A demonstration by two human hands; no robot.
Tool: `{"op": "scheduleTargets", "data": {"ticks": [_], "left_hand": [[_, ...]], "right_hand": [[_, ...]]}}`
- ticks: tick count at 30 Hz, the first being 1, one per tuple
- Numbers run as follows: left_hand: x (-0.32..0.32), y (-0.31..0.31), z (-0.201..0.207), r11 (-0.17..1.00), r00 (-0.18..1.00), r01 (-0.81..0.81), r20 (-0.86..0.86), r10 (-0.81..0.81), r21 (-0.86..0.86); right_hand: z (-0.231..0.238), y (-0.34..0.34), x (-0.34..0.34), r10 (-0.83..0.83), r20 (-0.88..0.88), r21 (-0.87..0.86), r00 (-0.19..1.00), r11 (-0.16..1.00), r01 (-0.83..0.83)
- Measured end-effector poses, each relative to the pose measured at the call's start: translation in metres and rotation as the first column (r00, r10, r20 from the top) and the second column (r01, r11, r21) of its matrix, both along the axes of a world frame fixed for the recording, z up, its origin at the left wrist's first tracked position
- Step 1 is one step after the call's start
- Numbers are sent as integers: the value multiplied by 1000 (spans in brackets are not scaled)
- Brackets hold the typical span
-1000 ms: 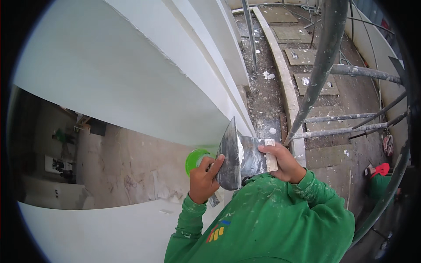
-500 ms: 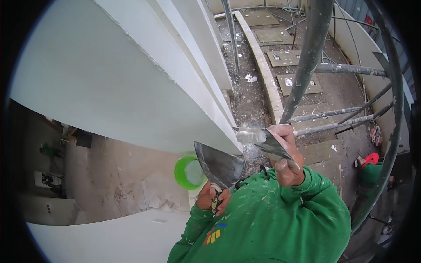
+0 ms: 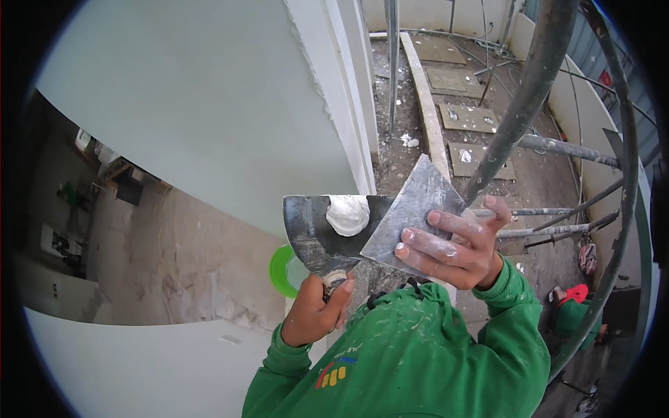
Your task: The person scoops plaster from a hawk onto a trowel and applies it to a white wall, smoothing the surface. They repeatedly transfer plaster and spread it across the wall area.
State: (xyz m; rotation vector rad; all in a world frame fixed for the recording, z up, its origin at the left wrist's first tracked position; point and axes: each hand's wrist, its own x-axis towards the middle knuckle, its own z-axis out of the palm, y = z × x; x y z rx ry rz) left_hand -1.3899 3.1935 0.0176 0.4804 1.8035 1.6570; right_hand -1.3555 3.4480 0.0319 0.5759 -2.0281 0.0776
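Observation:
My left hand (image 3: pixel 311 311) is closed round the handle of a wide putty knife (image 3: pixel 305 233), its dark, round-cornered blade held up in front of me. A lump of white putty (image 3: pixel 347 215) sits on the blade near its straight edge. In my right hand (image 3: pixel 465 249) is a flat, four-cornered metal scraper plate (image 3: pixel 415 212), with several fingers spread across its face. The plate's left corner overlaps the putty knife's blade, just right of the putty. White smears mark my right fingers. My right thumb is hidden.
A pale wall (image 3: pixel 209 97) with a ragged putty edge rises ahead to the left. Below it stands a green bucket (image 3: pixel 281 270). Scaffold pipes (image 3: pixel 526 97) run close on my right. Far down, covers (image 3: pixel 468 117) lie along the ground, and another person (image 3: pixel 577 313) is at lower right.
The putty from the scraper plate now lies on the putty knife. The plate has turned its broad face toward me and moved over the blade. The view has swung, shifting the wall.

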Motion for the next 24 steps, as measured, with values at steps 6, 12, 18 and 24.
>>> {"op": "scheduleTargets", "data": {"ticks": [6,12,18,24], "left_hand": [[13,3,16,912,951,-296,-6,310,283],[2,-35,13,810,881,-398,-68,468,430],[18,-32,28,823,836,-475,-133,533,310],[9,-37,9,881,886,-417,-116,449,223]], "right_hand": [[-9,0,-16,84,193,46,977,994,-95],[33,35,-48,346,10,-687,938,684,-245],[165,17,-158,481,-415,-760,772,283,-585],[323,24,-211,424,-640,-320,641,611,-724]]}}
